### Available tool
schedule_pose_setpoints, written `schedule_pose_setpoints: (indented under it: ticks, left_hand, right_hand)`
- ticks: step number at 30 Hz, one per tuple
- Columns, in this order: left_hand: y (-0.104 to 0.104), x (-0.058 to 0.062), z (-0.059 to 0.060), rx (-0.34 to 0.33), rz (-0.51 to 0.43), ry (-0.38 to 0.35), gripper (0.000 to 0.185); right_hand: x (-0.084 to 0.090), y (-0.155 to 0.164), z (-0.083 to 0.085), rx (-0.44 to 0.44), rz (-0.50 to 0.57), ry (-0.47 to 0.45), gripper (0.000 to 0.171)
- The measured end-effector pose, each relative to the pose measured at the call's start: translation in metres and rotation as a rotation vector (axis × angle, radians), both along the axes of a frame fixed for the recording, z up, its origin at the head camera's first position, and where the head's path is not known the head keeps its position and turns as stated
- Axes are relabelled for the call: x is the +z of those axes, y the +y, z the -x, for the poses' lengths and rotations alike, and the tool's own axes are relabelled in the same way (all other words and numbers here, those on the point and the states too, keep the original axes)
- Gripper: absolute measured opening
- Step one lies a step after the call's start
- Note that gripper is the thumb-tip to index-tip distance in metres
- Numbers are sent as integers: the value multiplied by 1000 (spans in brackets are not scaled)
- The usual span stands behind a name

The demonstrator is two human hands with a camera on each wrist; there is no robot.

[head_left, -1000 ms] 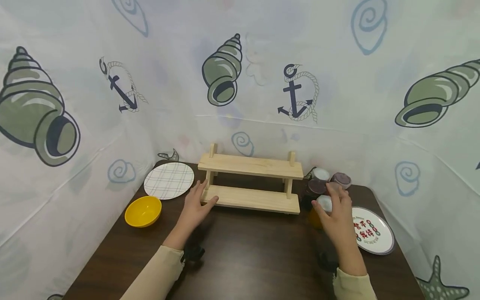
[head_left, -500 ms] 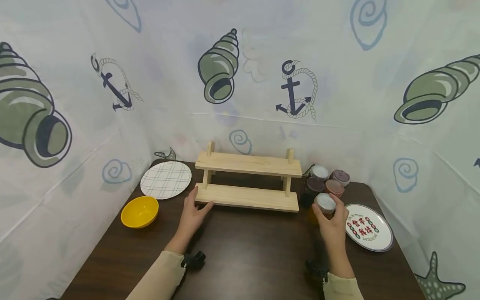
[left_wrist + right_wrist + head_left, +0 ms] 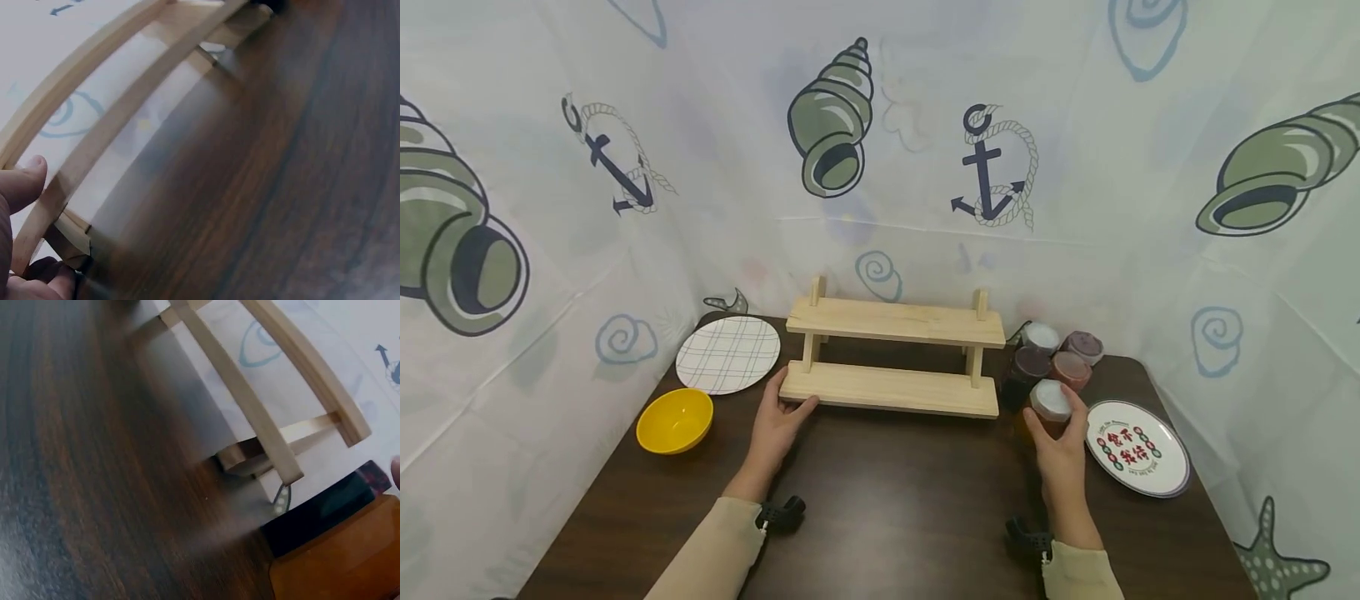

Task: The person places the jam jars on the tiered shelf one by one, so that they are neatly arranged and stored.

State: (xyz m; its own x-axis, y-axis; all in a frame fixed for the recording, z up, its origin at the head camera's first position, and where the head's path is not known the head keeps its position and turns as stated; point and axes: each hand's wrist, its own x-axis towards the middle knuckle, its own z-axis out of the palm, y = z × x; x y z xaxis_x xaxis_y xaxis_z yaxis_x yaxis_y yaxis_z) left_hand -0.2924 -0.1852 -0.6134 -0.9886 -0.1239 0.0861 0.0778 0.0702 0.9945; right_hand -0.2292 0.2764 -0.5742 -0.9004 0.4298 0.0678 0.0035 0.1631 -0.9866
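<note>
A two-tier wooden shelf stands at the back of the dark table. My left hand grips the left end of its lower board, the thumb on one side of the board and a finger below it in the left wrist view. On the right, my right hand holds a jar with a white lid between thumb and fingers. Its amber body fills the lower corner of the right wrist view, where most of that hand is out of frame. Beside it stand a dark jar and a reddish-lidded jar.
Behind these are another white-lidded jar and a purple-lidded jar. A white plate with red characters lies at the right. On the left are a checked plate and a yellow bowl. Patterned cloth surrounds the table's back and sides.
My right hand has come down from over the jars and taken hold of the front white-lidded one. My left hand has shifted slightly left and closed on the shelf's end.
</note>
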Motion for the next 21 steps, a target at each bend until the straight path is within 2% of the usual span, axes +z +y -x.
schedule_pose_setpoints:
  ticks: [3,8,13,21]
  left_hand:
    - [0,0,2,2,12,-9,96]
    - [0,1,4,-23,-30,-2,97]
    - [0,0,4,-28,-60,-8,96]
    - [2,0,2,-18,-36,-19,95]
  right_hand:
    - [0,0,1,28,-34,-28,86]
    - [3,0,2,58,-80,-61,85]
    - [0,1,3,44,-111,-29,84]
    - [-6,-1,4,-8,-130,9,86]
